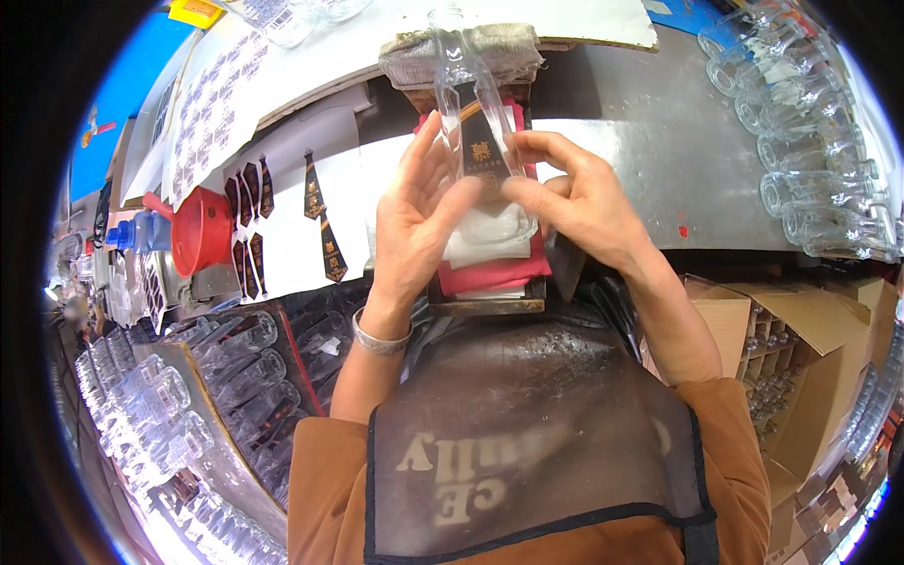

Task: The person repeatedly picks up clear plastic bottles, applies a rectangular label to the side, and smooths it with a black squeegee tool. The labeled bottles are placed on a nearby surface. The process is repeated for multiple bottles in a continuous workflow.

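A clear glass bottle (456, 62) lies in front of me, its neck pointing away over a folded greyish towel (411, 60). On its upper face is a dark tie-shaped decal (480, 141) with gold marks. My left hand (411, 212) is closed about the bottle's left side, thumb on the glass beside the decal. From the right, my right hand (595, 200) grips the bottle with thumb and forefinger at the decal's edge. Under the bottle's base are white sheets and a pink-red cloth (494, 275) on a wooden stand (485, 306).
Several loose tie-shaped decals (314, 185) lie on a white sheet to the left, beside a red dipper (201, 231). Glass bottles (800, 193) line the right of the metal table (640, 179). More bottles (250, 367) stand lower left; a divided cardboard box (800, 325) is lower right.
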Available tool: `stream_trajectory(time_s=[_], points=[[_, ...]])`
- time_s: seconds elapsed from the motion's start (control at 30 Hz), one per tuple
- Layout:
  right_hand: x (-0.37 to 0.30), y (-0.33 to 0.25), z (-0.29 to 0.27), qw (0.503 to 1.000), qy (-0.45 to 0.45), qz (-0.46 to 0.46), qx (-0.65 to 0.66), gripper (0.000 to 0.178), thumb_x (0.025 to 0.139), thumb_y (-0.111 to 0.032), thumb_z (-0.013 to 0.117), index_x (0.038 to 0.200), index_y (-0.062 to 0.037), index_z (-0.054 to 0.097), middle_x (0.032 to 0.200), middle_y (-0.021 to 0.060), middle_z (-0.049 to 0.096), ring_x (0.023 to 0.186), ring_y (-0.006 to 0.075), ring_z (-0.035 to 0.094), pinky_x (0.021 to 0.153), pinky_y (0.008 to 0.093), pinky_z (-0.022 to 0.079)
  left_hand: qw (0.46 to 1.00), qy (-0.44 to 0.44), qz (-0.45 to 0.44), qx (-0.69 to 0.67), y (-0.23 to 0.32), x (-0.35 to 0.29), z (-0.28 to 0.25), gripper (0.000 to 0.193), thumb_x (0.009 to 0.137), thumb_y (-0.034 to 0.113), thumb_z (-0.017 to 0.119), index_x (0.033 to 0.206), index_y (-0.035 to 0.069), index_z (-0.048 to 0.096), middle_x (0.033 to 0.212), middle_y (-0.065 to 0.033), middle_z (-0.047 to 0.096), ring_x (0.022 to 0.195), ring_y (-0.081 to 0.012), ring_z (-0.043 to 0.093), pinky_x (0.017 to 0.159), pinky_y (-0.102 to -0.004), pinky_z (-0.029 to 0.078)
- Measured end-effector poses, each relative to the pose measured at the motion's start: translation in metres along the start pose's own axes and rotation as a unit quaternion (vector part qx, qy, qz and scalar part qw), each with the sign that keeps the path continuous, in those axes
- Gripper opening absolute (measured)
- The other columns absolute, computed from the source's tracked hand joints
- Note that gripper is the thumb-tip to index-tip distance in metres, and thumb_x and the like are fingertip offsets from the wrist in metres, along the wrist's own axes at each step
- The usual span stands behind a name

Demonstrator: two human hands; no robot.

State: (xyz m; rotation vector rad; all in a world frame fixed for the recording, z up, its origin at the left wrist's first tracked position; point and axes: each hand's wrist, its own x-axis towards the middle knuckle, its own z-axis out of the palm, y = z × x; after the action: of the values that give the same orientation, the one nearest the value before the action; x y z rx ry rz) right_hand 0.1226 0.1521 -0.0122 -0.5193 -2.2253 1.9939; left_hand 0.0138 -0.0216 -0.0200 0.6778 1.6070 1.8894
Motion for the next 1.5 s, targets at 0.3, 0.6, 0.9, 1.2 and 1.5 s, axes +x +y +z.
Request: stream_trajectory(time_s=[0.3,0.6,0.9,1.2,1.5], points=[[0.031,0.028,-0.037,0.934,0.178,0.039,0.308,0.036,0.1,-0.025,0.061,0.119,0.005,0.061,0.104,0.012,0.069,0.085,0.0146,0.065,0.081,0.0275,0.054,1.0,0.007,0.0,0.004,0.002,-0.001,0.002,0.073,0.092,-0.005,0.066,0.156,0.0,0.029,0.147,-0.0186,0.048,0.133,-0.0231,0.05,0.111,-0.0385,0.043],[0.089,-0.07,-0.036,0.901,0.119,-0.331,-0.253,0.029,0.092,-0.012,0.064,0.118,-0.0004,0.067,0.106,0.0119,0.072,0.093,0.0194,0.069,0.085,0.0298,0.054,1.0,0.019,-0.009,0.012,0.006,-0.001,0.006,0.075,0.091,-0.005,0.067,0.155,0.0,0.031,0.145,-0.0168,0.052,0.124,-0.0208,0.058,0.105,-0.0356,0.049],[0.059,-0.065,-0.021,0.858,0.05,-0.438,-0.264,0.028,0.082,0.002,0.071,0.109,-0.0053,0.07,0.103,0.0122,0.068,0.09,0.0253,0.067,0.081,0.035,0.055,0.999,0.01,-0.021,0.029,0.008,-0.001,0.003,0.076,0.09,-0.005,0.067,0.156,0.001,0.029,0.15,-0.0202,0.047,0.136,-0.0254,0.049,0.112,-0.0391,0.043],[0.043,-0.048,-0.038,0.998,0.026,-0.055,-0.034,0.028,0.103,-0.02,0.052,0.111,0.0011,0.069,0.101,0.0043,0.071,0.094,0.0097,0.062,0.08,0.0256,0.051,0.995,0.054,-0.084,-0.027,0.021,0.039,-0.013,0.062,0.107,0.04,0.043,0.148,-0.007,0.038,0.144,-0.022,0.052,0.131,-0.0263,0.053,0.109,-0.0376,0.042],[0.08,-0.045,-0.014,0.987,-0.015,-0.009,-0.158,0.061,0.094,-0.055,0.057,0.085,0.0031,0.075,0.076,0.0144,0.072,0.074,0.0226,0.068,0.074,0.0342,0.052,0.985,0.117,-0.001,0.129,-0.015,0.064,0.015,0.047,0.11,0.041,0.036,0.114,0.0,0.057,0.094,-0.007,0.069,0.087,-0.0104,0.065,0.077,-0.0227,0.052]])
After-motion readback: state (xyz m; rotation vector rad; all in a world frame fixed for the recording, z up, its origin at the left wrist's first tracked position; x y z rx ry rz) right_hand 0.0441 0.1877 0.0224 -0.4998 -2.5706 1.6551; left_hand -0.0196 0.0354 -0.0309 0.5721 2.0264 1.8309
